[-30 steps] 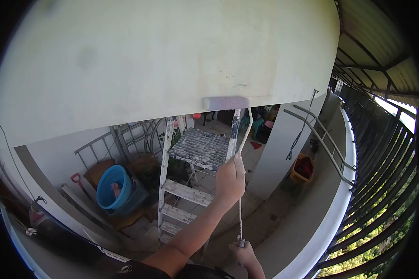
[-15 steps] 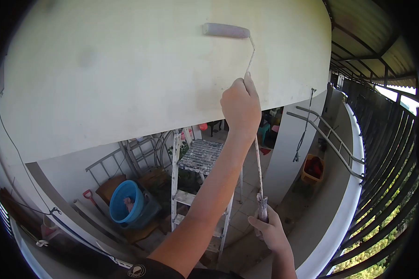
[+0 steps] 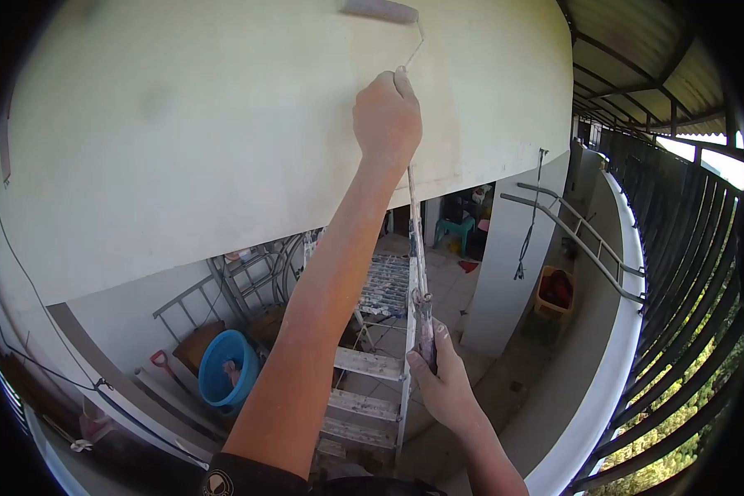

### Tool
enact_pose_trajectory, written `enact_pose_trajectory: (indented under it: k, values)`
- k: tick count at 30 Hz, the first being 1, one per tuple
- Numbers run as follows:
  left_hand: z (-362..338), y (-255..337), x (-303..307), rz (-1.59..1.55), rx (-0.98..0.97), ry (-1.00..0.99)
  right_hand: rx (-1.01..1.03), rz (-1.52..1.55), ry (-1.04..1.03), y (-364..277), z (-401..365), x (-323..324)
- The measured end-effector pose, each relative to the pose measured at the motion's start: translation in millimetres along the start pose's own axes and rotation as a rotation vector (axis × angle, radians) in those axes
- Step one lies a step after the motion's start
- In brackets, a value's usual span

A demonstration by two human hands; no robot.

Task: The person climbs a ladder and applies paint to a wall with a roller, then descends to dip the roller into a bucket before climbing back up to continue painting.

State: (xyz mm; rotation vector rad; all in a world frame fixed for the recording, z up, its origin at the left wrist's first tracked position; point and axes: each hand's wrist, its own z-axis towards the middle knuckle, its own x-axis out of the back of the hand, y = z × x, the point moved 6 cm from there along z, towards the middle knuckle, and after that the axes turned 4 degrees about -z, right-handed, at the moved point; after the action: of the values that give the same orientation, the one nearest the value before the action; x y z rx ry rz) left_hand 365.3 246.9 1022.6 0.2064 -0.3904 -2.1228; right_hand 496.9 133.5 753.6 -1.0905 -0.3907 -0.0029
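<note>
A long-handled paint roller (image 3: 380,10) lies against the pale wall (image 3: 207,149) near the top edge, its sleeve greyish and its bent wire frame paint-spattered. My left hand (image 3: 387,117), arm stretched up, is wrapped round the upper shaft just below the frame. Lower down, my right hand (image 3: 443,376) grips the worn dark handle at the shaft's bottom end. Behind my left forearm stands a paint-splashed stepladder (image 3: 370,362), partly hidden.
A blue tub (image 3: 223,368) and a red-handled tool (image 3: 167,368) stand at lower left. Metal rails (image 3: 587,231) jut from the low wall at right, above an orange crate (image 3: 555,291). Dark slatted fencing (image 3: 678,331) runs along the right side. A green stool (image 3: 455,233) is farther back.
The roller has moved up and to the left along the wall. Both hands have moved up and left with it, still holding the pole. The view has shifted slightly.
</note>
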Motion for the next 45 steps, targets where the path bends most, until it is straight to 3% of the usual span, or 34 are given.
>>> enact_pose_trajectory:
  k: [5, 12, 16, 28, 36, 40, 43, 45]
  values:
    - [-47.7, -16.2, 0.5, -0.066, 0.039, -0.027, -0.094, -0.006, 0.07, 34.1, -25.0, -13.2]
    - [-103.8, -48.9, 12.6, -0.229, 0.162, -0.124, -0.314, -0.061, -0.009, 61.4, -60.7, -51.8]
    - [-130.3, -55.9, 20.6, -0.343, 0.238, -0.175, -0.265, -0.111, -0.02, 89.6, -77.8, -68.6]
    - [-222.2, -87.5, 27.9, -0.301, 0.362, -0.2, -0.349, -0.1, -0.081, 159.0, -118.0, -83.2]
    - [-307.9, -108.1, 34.9, -0.146, 0.389, -0.311, -0.604, -0.093, -0.295, 233.2, -151.4, -87.6]
    - [-397.4, -206.7, 31.0, -0.096, 0.73, -0.541, -0.706, -0.216, -0.42, 257.5, -174.6, -73.6]
    - [-452.4, -242.1, 51.9, -0.178, 1.122, -0.676, -0.84, -0.31, -0.432, 289.5, -189.7, -57.4]
    - [-471.0, -261.7, 56.8, 0.029, 1.035, -0.853, -0.894, -0.177, -0.464, 282.6, -183.4, -38.1]
